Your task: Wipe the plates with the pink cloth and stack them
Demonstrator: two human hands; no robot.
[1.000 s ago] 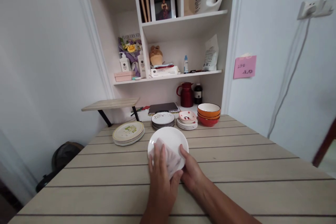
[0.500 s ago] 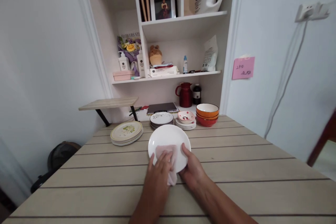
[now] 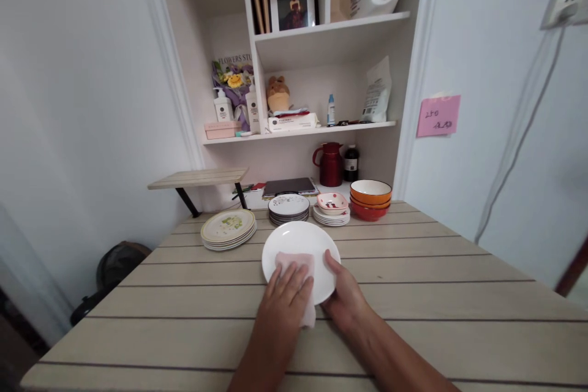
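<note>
My right hand (image 3: 348, 294) grips the right edge of a white plate (image 3: 298, 234), thumb on top and the other fingers hidden beneath. The plate is tilted toward me over the table. My left hand (image 3: 288, 294) lies flat with its fingers stretched out, pressing a pale pink cloth (image 3: 309, 261) against the plate's face. The cloth's lower end hangs past the plate's near rim.
Behind the plate, on the slatted table (image 3: 413, 343), stand green-patterned plates (image 3: 228, 226), dark-rimmed plates (image 3: 288, 205), small plates with a pink bowl (image 3: 332, 203) on top, and orange and red bowls (image 3: 370, 199). A small raised shelf (image 3: 199, 177) is at left, a red jug (image 3: 331, 164) at back.
My left fingers have straightened and spread over the cloth, which now lies flatter on the plate. My right hand keeps its grip. The whole view has shifted slightly.
</note>
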